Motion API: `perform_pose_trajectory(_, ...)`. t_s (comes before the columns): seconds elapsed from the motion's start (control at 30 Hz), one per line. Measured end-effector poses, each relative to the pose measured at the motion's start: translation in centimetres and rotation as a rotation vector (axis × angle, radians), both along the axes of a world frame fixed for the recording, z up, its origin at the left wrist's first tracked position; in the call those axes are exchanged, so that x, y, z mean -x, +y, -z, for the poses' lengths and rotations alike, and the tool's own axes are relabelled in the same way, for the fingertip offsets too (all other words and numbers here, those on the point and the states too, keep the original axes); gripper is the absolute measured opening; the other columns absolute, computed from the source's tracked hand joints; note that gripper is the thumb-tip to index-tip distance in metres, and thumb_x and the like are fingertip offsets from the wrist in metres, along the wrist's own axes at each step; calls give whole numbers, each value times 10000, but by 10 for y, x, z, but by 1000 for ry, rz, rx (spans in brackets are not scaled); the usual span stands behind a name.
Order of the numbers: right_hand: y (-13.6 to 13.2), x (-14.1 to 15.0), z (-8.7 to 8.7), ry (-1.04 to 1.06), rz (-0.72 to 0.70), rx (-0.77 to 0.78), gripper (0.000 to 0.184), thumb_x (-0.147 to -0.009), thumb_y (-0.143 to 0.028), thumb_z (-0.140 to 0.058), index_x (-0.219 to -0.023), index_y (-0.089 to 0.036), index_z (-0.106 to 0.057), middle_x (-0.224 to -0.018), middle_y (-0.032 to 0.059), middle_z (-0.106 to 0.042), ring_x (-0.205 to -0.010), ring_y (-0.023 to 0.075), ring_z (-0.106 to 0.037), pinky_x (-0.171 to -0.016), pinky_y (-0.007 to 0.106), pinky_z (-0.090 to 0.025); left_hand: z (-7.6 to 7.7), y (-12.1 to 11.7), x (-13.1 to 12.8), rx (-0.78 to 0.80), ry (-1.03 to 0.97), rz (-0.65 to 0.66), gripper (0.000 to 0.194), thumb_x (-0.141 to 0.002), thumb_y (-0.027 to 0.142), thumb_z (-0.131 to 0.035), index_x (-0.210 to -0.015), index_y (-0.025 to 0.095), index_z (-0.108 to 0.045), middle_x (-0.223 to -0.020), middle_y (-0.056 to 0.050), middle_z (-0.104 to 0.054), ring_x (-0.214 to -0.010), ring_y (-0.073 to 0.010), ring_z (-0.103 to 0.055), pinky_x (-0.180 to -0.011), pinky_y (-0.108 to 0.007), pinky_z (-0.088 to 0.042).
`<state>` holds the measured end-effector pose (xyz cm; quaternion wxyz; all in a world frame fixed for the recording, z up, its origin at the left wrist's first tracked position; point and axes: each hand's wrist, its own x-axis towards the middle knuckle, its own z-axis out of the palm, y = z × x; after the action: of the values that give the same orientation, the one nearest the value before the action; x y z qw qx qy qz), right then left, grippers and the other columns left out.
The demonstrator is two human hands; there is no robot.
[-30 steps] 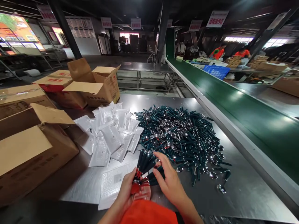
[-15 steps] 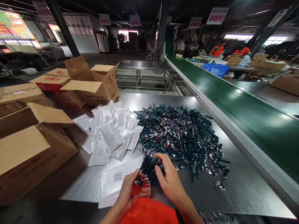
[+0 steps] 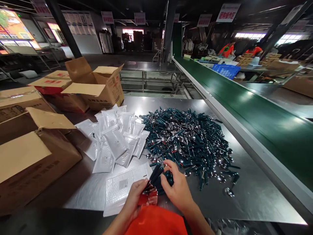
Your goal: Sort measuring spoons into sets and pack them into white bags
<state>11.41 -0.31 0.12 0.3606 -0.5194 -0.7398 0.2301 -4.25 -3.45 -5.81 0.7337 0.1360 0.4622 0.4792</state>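
Note:
My left hand [image 3: 135, 199] is closed around a bunch of dark green-handled spoons [image 3: 154, 178], held by their lower ends, with a red piece [image 3: 148, 197] at the base of the bunch. My right hand [image 3: 176, 187] pinches the handles of the same bunch from the right. Just beyond my hands lies a big heap of dark green-handled spoons [image 3: 190, 138] on the steel table [image 3: 244, 199]. A flat white pouch [image 3: 122, 189] lies under my left hand. An orange cloth [image 3: 156, 222] covers the near edge below my wrists.
A pile of white pouches [image 3: 114, 140] lies left of the heap. Cardboard boxes [image 3: 29, 153] stand along the left, an open one [image 3: 97, 86] at the back. A green conveyor belt [image 3: 249, 114] runs along the right. People in orange [image 3: 227, 50] work far off.
The fanned-out handles in my left hand have been gathered into a tighter bunch. My right hand has moved slightly up and in against the handles.

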Motion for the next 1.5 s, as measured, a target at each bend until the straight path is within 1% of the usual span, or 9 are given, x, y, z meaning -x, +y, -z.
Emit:
perform_pose_trajectory(0.1,1,-5,-6,-103,-172,48,516,-946,-276,-408,-1451,-189,-341,-1083,93,-692,-907,223,-683,-758,323,-519,12,-1,6,-7,41,55,501,-562,566,-833,-600,158,-545,-518,-3,-583,-407,-96,-469,-345,-199,-323)
perform_pose_trajectory(0.2,3,-6,-7,-151,-276,114,475,-956,-305,-426,-1427,-243,-409,-1200,96,-661,-1006,240,-659,-825,349,-514,22,-1,10,-13,74,74,482,-589,564,-818,-612,162,-554,-536,-9,-611,-411,-101,-482,-341,-199,-325)
perform_pose_trajectory(0.3,6,-5,0,-63,-185,144,352,-922,-308,-470,-1252,-208,-539,-1164,92,-672,-1027,238,-649,-854,345,-502,23,-1,11,-11,82,60,475,-585,551,-821,-594,156,-559,-522,-5,-614,-403,-93,-472,-341,-196,-319)
perform_pose_trajectory(0.47,8,-1,14,56,-95,178,158,-865,-320,-516,-955,-211,-584,-869,26,-679,-792,188,-646,-713,281,-479,24,1,13,43,129,44,525,-543,619,-798,-619,137,-602,-597,-64,-682,-423,-124,-530,-331,-204,-327)
perform_pose_trajectory(0.67,8,6,23,58,-23,264,164,-838,-349,-527,-894,-218,-607,-825,14,-676,-763,192,-624,-707,286,-450,42,-1,19,-22,278,112,554,-566,675,-757,-593,154,-571,-524,-21,-620,-339,-99,-452,-306,-220,-312)
perform_pose_trajectory(0.97,11,8,35,188,51,335,239,-829,-424,-541,-764,-213,-632,-736,5,-655,-725,192,-606,-707,285,-434,46,3,22,1,385,217,597,-592,762,-646,-621,174,-548,-481,21,-535,-339,-110,-446,-327,-227,-289)
perform_pose_trajectory(1.13,14,3,52,359,106,483,213,-717,-432,-662,-733,-220,-658,-735,-2,-660,-754,197,-604,-734,289,-467,52,8,20,-47,489,261,614,-666,781,-532,-654,170,-582,-590,-31,-614,-499,-164,-547,-454,-266,-375)
perform_pose_trajectory(1.3,22,-22,84,473,332,676,360,-670,-551,-662,-757,-204,-623,-528,-40,-542,-464,179,-556,-379,258,-420,59,32,39,-397,1077,540,568,-945,537,-197,-965,170,-630,-926,-105,-688,-867,-234,-641,-772,-344,-476)
perform_pose_trajectory(1.5,20,-54,114,598,600,772,453,-569,-596,-712,-749,-195,-602,-509,-36,-549,-445,187,-564,-302,251,-403,87,60,55,-616,1375,909,116,-838,181,-561,-863,167,-674,-1030,-135,-674,-1037,-298,-589,-942,-440,-399)
